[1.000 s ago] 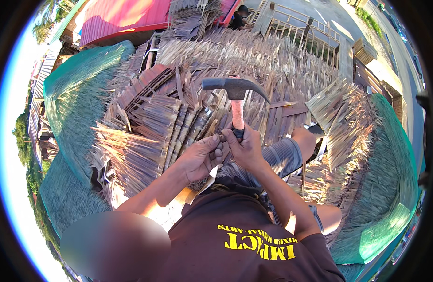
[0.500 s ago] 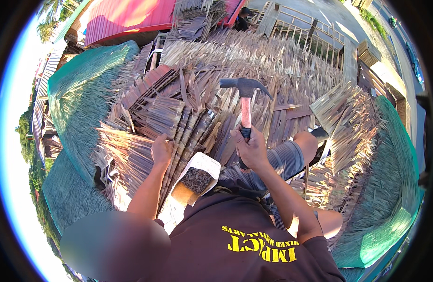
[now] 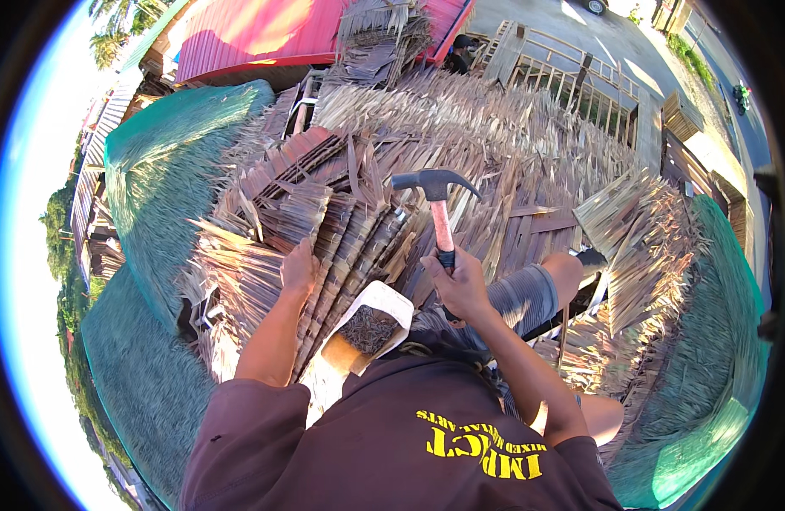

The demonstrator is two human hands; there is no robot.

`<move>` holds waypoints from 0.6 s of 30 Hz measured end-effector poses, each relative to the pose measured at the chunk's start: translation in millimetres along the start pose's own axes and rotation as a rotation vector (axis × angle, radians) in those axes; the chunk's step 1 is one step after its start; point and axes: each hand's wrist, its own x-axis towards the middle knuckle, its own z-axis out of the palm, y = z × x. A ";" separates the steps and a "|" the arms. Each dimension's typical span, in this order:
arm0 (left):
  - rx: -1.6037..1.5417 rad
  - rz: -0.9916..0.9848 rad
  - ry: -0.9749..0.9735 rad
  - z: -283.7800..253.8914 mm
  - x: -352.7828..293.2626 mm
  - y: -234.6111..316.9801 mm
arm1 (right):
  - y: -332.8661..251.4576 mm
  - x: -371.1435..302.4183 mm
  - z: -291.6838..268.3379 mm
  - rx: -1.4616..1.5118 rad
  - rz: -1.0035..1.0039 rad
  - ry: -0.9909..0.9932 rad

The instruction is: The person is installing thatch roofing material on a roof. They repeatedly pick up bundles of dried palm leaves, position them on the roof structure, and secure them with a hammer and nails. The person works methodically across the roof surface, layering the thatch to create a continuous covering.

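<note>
A thatch roof is seen from above, looking down past a person's dark shirt. At the far left, green netting point(image 3: 166, 183) is draped over a neighbouring stretch of thatch. Just right of it, layered panels of dried palm leaf point(image 3: 324, 230) are spread across the slope, and the left hand point(image 3: 299, 268) is pressed flat on them, its grip open and holding nothing, fingers laid along the leaf ribs. Below that hand, between the two forearms and near the person's chest, a cut-open white plastic container point(image 3: 371, 319) is set with a dark heap of what look like small nails inside; they are too small to tell for certain. To the right, a claw hammer point(image 3: 435, 192) is held upright over the thatch, its dark steel head raised clear of the leaves and its reddish handle running down into the right hand point(image 3: 460, 285), whose grip is closed around the black lower end of the handle. Beside that hand, a bent knee in grey shorts point(image 3: 524, 298) is rested on the roof. Further right, more loose leaf panels point(image 3: 648, 230) are fanned out, with a wooden railing point(image 3: 580, 81) beyond them and more green netting point(image 3: 707, 417) at the lower right edge.
</note>
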 end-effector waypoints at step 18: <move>0.256 1.441 0.335 -202.3 54.4 437.6 | -32.9 -34.1 -80.0 0.699 -0.325 0.600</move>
